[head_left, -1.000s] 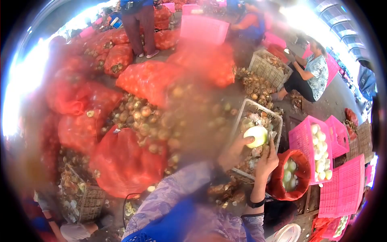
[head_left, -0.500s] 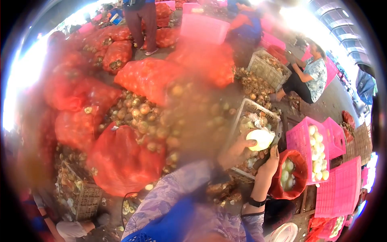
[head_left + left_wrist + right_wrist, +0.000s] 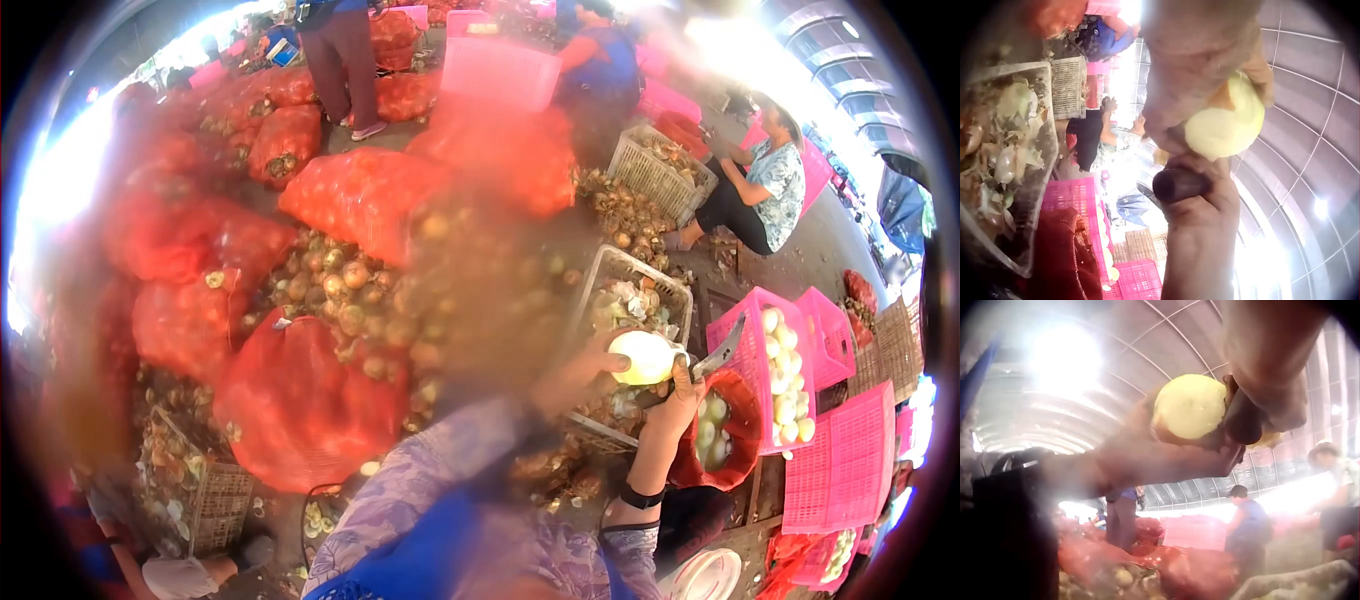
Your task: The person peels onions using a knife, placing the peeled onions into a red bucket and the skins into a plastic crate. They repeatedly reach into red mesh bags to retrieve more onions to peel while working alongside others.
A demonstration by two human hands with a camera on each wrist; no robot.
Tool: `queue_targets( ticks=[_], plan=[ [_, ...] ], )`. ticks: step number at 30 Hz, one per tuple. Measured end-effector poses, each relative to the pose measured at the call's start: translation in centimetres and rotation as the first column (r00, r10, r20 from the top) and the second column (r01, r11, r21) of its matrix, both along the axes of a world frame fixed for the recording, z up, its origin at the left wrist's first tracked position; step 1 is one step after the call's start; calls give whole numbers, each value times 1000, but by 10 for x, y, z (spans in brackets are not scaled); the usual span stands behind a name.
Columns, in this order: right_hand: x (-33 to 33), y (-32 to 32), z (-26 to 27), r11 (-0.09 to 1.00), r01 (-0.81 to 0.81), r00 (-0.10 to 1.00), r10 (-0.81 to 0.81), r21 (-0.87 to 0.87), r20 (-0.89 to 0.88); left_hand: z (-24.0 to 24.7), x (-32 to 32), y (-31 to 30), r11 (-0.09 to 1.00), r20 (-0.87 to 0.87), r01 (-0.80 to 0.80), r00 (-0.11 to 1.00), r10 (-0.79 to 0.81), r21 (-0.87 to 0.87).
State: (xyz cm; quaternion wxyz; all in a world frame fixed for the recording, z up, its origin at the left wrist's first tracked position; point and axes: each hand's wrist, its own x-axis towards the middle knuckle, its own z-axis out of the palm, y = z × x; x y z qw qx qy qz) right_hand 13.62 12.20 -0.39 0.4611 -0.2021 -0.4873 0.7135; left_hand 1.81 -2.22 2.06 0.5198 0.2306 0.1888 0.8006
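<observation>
A pale peeled onion (image 3: 645,357) is gripped in the left hand (image 3: 585,375), above a crate of peelings. In the left wrist view the onion (image 3: 1225,125) lies between the left hand's (image 3: 1200,59) fingers. The right hand (image 3: 675,408) grips a knife (image 3: 722,350) beside the onion, its blade pointing up and right. The knife's dark handle (image 3: 1179,185) shows in the left wrist view, within the right hand (image 3: 1200,212). In the right wrist view the handle end (image 3: 1245,420) is against the onion (image 3: 1190,406), with the left hand (image 3: 1166,456) under it.
Below the hands stands a grey crate (image 3: 600,262) of peelings. To the right are a red-lined bucket (image 3: 752,440) and a pink crate (image 3: 735,310), both holding peeled onions. Red sacks (image 3: 310,400) and loose onions (image 3: 355,275) cover the left. A seated person (image 3: 780,190) is at upper right.
The right hand has turned and risen toward the onion, and the knife blade now shows pointing up and right. The left hand still holds the onion, slightly lower than a second ago.
</observation>
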Motion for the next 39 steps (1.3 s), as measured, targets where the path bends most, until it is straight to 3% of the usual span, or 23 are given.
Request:
queue_targets(
  ticks=[2,3,5,7,9,11,13,15,16,18,19,21,22,24,27,28,29,31,32,34,35,37,39],
  plan=[
    [2,6,-7,977,-121,987,100,-176,-123,-4,1,-2,999,26,39,999,-39,4],
    [-9,-15,15,971,20,996,-41,-239,-82,-8,-2,-2,1000,-1,21,1000,-21,-7],
    [-5,7,-21,968,219,976,-217,-122,28,-14,-8,0,996,-150,-53,988,43,-66],
    [-3,-15,13,961,275,961,-274,-32,43,-8,-15,-3,982,-337,-139,937,90,-125],
    [-4,-30,34,955,249,966,-256,161,21,-3,-17,2,961,-557,-241,821,128,-135],
    [-6,-32,25,945,211,967,-240,252,90,-4,-17,14,920,-756,-376,633,166,-112],
    [-7,-38,25,962,176,979,-194,209,69,-13,-16,28,865,-874,-493,456,169,-90],
    [-7,-43,28,976,140,987,-151,164,52,-27,-18,34,826,-820,-523,555,142,-211],
    [-6,-44,32,993,102,995,-103,-60,-14,-34,-19,35,827,-819,-520,557,139,-213],
    [-9,-42,27,959,51,993,-79,-279,-90,-38,-19,34,944,-470,-274,868,160,-185],
    [-14,-36,14,978,189,981,-191,-91,-19,-40,-18,32,945,-470,-268,869,154,-186],
    [-14,-42,33,945,310,949,-315,106,33,-31,-10,19,990,-207,-106,975,85,-91],
    [-8,-46,53,970,158,977,-181,-186,-113,-34,-9,18,990,-208,-103,975,82,-92],
    [-3,-48,69,901,-49,953,-88,-432,-290,-41,-11,18,986,-40,-112,993,108,-124],
    [8,-18,59,977,-195,899,145,-82,-413,-48,-14,12,971,-100,-188,980,174,-146],
    [9,10,35,991,-56,942,13,-121,-334,-54,-19,12,965,-120,-214,973,197,-152],
    [6,14,33,980,71,958,-119,-186,-261,-76,-31,17,926,-440,-354,858,266,-131],
    [0,21,30,900,321,932,-356,-295,-71,-76,-33,20,875,-710,-480,638,299,-63],
    [1,27,29,947,321,932,-319,22,172,-52,-22,19,915,-378,-402,854,359,-39],
    [1,38,28,827,19,702,-411,562,581,-25,-19,17,941,13,-339,941,338,19],
    [1,35,27,827,15,702,-408,561,583,-17,-25,19,942,-114,-333,936,334,34],
    [5,18,24,713,-102,652,-479,694,588,-13,-31,21,944,-239,-328,914,328,43],
    [10,-18,50,667,-185,661,-459,721,594,-14,-32,23,899,-363,-437,844,395,-36]
  ],
)
